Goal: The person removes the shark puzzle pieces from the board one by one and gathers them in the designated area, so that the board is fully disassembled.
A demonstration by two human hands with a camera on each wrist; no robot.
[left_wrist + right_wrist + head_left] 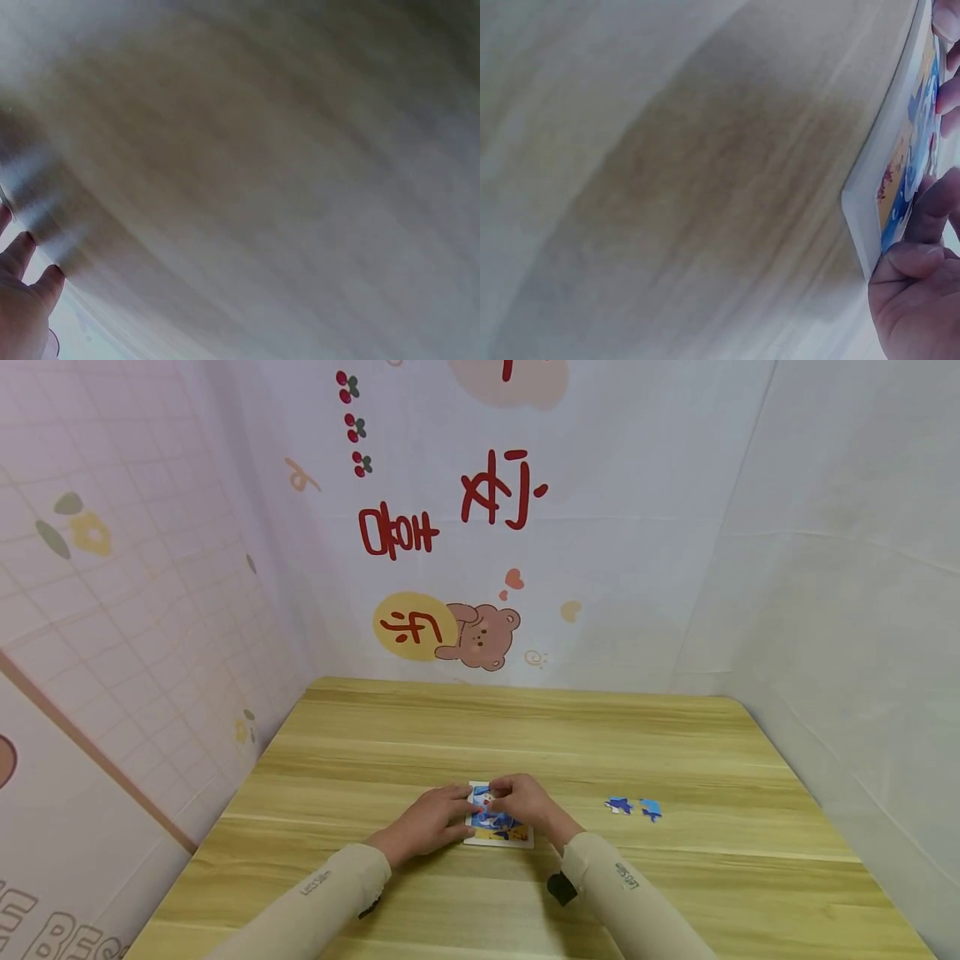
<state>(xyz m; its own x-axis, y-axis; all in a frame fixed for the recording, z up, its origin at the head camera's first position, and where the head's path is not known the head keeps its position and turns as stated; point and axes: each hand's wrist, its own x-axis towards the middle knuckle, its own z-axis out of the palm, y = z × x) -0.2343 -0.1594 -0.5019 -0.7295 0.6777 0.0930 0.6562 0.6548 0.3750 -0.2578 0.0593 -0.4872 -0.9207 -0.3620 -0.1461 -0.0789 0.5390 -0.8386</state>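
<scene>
A small jigsaw puzzle [492, 833] in a white-edged tray lies flat on the table, its picture blue with a yellow strip along the near side. My left hand [430, 821] rests at the tray's left edge, fingers spread and nearly straight. Over the puzzle's upper right part is my right hand [527, 802], with bent fingers down at the picture. In the right wrist view, its thumb [915, 260] is by a corner of the tray [864, 225]. Whether these fingers pinch a puzzle piece, I cannot tell.
Two loose blue puzzle pieces [619, 806] lie close together to the right of my right hand. The wood-grain table [420, 727] meets a white cloth backdrop [615, 527] printed with a bear and red characters. Cloth also hangs along both sides.
</scene>
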